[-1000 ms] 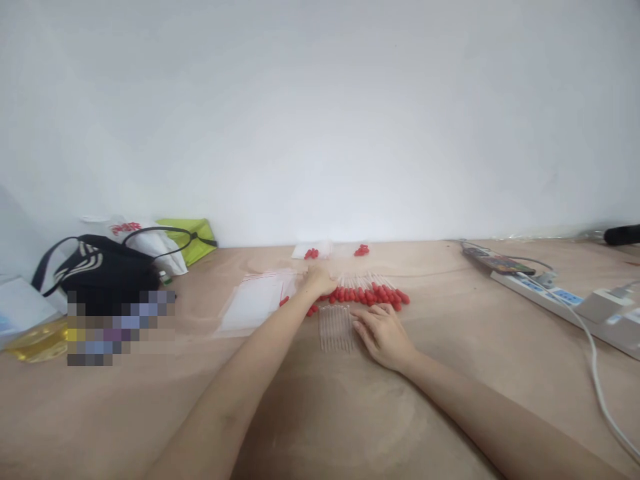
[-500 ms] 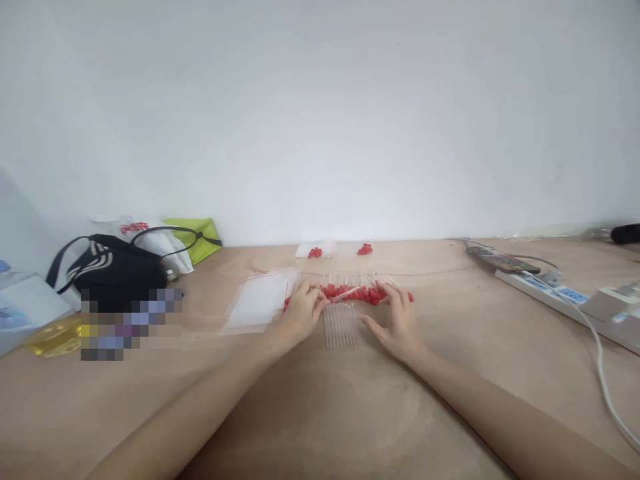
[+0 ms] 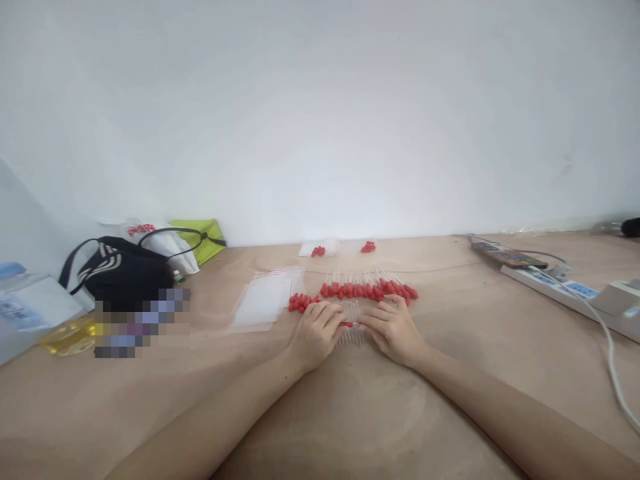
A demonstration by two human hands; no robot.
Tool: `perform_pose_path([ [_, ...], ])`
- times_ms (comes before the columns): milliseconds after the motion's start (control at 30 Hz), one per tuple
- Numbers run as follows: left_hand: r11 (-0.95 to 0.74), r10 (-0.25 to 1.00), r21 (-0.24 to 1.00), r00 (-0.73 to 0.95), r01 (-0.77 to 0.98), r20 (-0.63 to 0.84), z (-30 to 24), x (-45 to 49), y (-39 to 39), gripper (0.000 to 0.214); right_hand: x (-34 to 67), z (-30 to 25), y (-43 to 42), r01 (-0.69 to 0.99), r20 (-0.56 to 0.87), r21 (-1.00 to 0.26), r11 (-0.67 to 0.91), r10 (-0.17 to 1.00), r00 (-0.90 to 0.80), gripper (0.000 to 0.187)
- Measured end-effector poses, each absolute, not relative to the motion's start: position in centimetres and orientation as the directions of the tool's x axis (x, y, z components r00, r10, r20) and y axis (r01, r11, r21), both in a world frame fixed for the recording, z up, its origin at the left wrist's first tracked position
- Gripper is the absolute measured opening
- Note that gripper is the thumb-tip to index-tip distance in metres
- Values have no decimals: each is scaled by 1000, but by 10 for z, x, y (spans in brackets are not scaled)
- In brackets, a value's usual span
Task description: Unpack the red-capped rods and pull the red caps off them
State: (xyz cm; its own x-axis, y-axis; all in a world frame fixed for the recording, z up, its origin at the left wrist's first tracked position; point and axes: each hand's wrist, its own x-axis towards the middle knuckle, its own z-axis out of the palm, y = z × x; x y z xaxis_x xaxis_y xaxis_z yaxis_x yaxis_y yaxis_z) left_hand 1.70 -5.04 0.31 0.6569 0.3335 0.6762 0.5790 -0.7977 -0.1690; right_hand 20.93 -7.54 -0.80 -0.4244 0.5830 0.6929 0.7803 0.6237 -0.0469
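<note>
My left hand (image 3: 317, 333) is closed on a red rubber bulb (image 3: 347, 324), whose tip shows past the fingertips. Close by on the right, my right hand (image 3: 393, 330) is pinched on a thin clear tube that lines up with the bulb; the fingers hide most of it. Beneath and between both hands lies a row of clear glass dropper tubes (image 3: 350, 309). Just beyond is a row of droppers with red bulbs (image 3: 360, 290), their clear stems pointing to the wall. Loose red bulbs (image 3: 300, 302) are heaped beside my left hand.
Clear zip bags (image 3: 263, 300) lie left of the bulbs. Two small groups of red bulbs (image 3: 318, 251) rest on bags near the wall. A black bag (image 3: 127, 277) stands at left; a phone (image 3: 507, 255) and a white power strip (image 3: 575, 290) are at right.
Both hands have drawn back from the row of red-bulbed droppers and come together over the bare tubes. A slanted clear tube was visible between them; now a red bulb shows there.
</note>
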Motion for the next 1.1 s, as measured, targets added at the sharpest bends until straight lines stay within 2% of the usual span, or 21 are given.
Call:
perform_pose_path([
  [233,-847,306,-134,679,514,667,3,16,-47,16,210,-6,-78,753,694,-25,658,553,-461,21],
  [567,-858,263,-176,708,482,655,7,12,-51,24,215,-8,-82,704,705,-31,709,515,-488,22],
  [833,-879,266,-153,731,451,628,9,11,-51,24,217,-7,-84,717,692,-29,696,532,-489,25],
  [933,-858,342,-66,664,509,665,7,-1,-50,22,225,-8,-82,758,683,-103,644,600,-417,28],
  [1100,-781,526,225,420,583,739,9,-22,-43,17,233,-12,-73,799,616,-323,507,754,-229,31],
])
